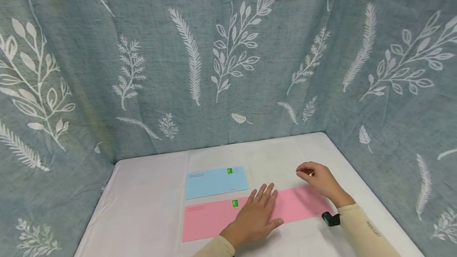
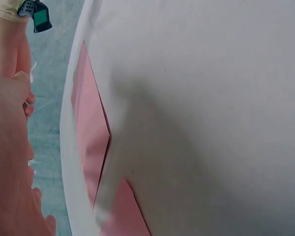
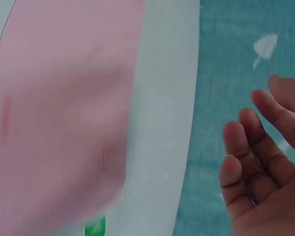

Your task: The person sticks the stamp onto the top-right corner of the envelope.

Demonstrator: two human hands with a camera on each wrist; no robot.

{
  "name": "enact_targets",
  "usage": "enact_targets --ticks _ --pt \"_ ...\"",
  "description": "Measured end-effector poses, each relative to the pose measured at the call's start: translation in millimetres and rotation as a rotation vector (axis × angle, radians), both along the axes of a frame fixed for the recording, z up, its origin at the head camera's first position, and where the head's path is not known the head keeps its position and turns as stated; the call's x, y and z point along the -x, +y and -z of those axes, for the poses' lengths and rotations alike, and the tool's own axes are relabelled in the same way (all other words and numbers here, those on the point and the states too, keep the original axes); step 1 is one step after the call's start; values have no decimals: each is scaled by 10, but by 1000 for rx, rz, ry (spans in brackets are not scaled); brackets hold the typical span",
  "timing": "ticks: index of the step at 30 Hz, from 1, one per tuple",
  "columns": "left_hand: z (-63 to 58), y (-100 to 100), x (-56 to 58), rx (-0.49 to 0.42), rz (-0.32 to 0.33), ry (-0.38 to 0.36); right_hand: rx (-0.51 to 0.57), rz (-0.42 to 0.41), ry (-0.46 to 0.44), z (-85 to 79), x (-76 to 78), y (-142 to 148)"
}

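A pink envelope [image 1: 205, 219] with a green stamp [image 1: 235, 203] lies on the white table. Pink paper [image 1: 290, 209] stretches on to its right. My left hand [image 1: 255, 215], fingers straight and spread, lies over the pink area between them. In the left wrist view, a pink corner [image 2: 125, 211] shows apart from a longer pink piece [image 2: 88, 118]. Above the right end of the pink paper, my right hand [image 1: 319, 177] has its fingers loosely bent and nothing between them. The right wrist view shows those fingers [image 3: 258, 132] beside the blurred pink paper [image 3: 64, 98].
Behind the pink envelope lies a light blue envelope [image 1: 216, 183], also with a green stamp. A blue-green leaf-patterned curtain [image 1: 207, 58] borders the white table [image 1: 150, 201] at the back and sides. A small dark device [image 1: 330, 219] sits at my right wrist.
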State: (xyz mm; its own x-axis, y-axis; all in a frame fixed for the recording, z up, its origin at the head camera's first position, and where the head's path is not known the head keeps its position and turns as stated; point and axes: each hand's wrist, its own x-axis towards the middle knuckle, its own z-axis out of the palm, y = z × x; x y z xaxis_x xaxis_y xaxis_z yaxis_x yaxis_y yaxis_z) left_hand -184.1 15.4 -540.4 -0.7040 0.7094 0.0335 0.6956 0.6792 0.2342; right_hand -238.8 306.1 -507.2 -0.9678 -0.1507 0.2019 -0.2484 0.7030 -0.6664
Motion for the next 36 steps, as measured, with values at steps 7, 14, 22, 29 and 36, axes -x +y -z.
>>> enact_targets --ticks 7,14,22,29,36 --pt "39 142 -5 12 32 16 -39 71 -9 -47 -76 360" --pt "72 305 -9 58 81 -10 -70 117 -27 56 -100 633" --pt "117 542 -15 126 125 -28 -73 127 -76 192 -146 859" --pt "204 680 -3 215 131 -32 -66 148 -182 357 -128 963" --pt "193 737 -13 229 130 -5 -68 146 -214 479 -123 993"
